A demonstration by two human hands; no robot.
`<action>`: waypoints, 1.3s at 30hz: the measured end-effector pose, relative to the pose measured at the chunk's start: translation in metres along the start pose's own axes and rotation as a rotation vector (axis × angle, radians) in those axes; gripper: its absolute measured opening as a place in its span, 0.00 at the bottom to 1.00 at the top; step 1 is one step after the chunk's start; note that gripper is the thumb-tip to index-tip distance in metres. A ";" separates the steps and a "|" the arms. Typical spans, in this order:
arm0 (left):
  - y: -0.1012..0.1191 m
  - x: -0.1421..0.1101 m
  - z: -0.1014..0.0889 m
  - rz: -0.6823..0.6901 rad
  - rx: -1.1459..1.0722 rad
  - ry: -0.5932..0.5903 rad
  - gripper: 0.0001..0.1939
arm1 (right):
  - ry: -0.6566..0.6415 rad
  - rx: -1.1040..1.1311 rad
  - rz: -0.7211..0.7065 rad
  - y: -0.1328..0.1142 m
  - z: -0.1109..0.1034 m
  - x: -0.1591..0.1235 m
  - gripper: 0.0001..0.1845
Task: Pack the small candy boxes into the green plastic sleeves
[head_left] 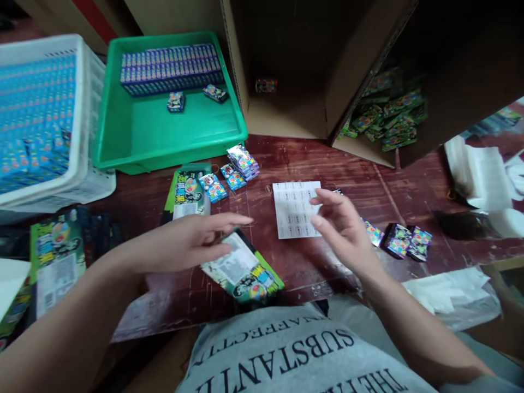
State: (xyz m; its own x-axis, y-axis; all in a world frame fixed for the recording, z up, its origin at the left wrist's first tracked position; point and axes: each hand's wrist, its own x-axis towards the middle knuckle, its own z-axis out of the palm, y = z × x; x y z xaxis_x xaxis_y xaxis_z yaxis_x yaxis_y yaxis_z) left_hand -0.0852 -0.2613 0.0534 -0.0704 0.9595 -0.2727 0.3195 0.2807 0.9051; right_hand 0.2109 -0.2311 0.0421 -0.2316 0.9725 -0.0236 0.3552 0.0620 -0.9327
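Observation:
My left hand (196,243) hovers at the upper left edge of a green-and-black printed pouch (248,267) with a pale label panel. Its index finger and thumb are apart; whether they touch the pouch I cannot tell. The pouch lies slanted near the table's front edge. My right hand (346,229) is at the right edge of a white sheet of round stickers (292,210), thumb and forefinger apart. No sticker shows clearly on the fingertips. Small printed boxes (233,177) lie beyond my left hand, beside another green pouch (188,191). More small boxes (399,240) are right of my right hand.
A green tray (164,155) holds rows of small purple boxes. Left of it stands a white basket (92,82) of blue packs. Open cartons (286,123) stand at the back, one with green packets (393,117). Pouches (59,245) lie at left, clear plastic bags (458,295) at right.

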 end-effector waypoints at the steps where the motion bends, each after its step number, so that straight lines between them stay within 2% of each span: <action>1: -0.003 -0.007 -0.008 -0.020 -0.014 0.054 0.22 | 0.070 0.062 0.050 0.002 -0.002 -0.003 0.18; 3: -0.010 -0.020 -0.023 -0.057 -0.038 0.156 0.24 | 0.081 0.174 0.168 0.005 -0.002 -0.008 0.11; 6: -0.028 -0.043 -0.044 -0.121 -0.084 0.270 0.26 | -0.098 0.411 0.383 0.003 0.014 -0.013 0.13; 10: -0.062 -0.080 -0.058 -0.225 -0.170 0.316 0.27 | -0.284 0.649 0.625 -0.008 0.050 -0.006 0.18; 14: -0.085 -0.110 -0.057 -0.287 -0.308 0.371 0.27 | -0.374 0.697 0.731 -0.012 0.080 0.007 0.21; 18: -0.098 -0.127 -0.065 -0.354 -0.458 0.408 0.28 | -0.459 0.691 0.788 -0.013 0.093 0.016 0.22; 21: -0.103 -0.141 -0.075 -0.407 -0.643 0.344 0.26 | -0.689 0.720 0.816 -0.016 0.100 0.021 0.24; 25: -0.107 -0.156 -0.089 -0.417 -0.854 0.293 0.28 | -1.184 0.845 0.826 -0.030 0.128 0.038 0.44; 27: -0.107 -0.160 -0.099 -0.407 -0.902 0.393 0.31 | -1.306 0.858 0.797 -0.044 0.155 0.052 0.47; 28: -0.107 -0.162 -0.106 -0.386 -0.905 0.497 0.32 | -1.292 0.831 0.764 -0.053 0.172 0.061 0.44; 32: -0.105 -0.167 -0.132 -0.197 -0.769 1.065 0.30 | -0.962 0.638 0.495 -0.096 0.261 0.100 0.22; 34: -0.108 -0.166 -0.139 -0.169 -0.621 1.256 0.30 | -0.935 0.476 0.281 -0.117 0.312 0.117 0.17; 36: -0.114 -0.162 -0.141 -0.213 -0.451 1.325 0.30 | -0.908 0.214 0.027 -0.133 0.357 0.128 0.13; 38: -0.124 -0.156 -0.139 -0.266 -0.362 1.322 0.30 | -0.877 0.070 -0.084 -0.145 0.389 0.132 0.09; 39: -0.128 -0.153 -0.137 -0.287 -0.358 1.328 0.30 | -0.853 0.026 -0.115 -0.148 0.397 0.132 0.09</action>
State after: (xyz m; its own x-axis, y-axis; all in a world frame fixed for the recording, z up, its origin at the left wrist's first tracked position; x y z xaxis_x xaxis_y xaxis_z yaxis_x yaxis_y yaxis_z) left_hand -0.2450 -0.4406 0.0239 -0.9839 0.1184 -0.1337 -0.0984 0.2657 0.9590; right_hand -0.2319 -0.2014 0.0339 -0.8700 0.4587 -0.1810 0.2693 0.1345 -0.9536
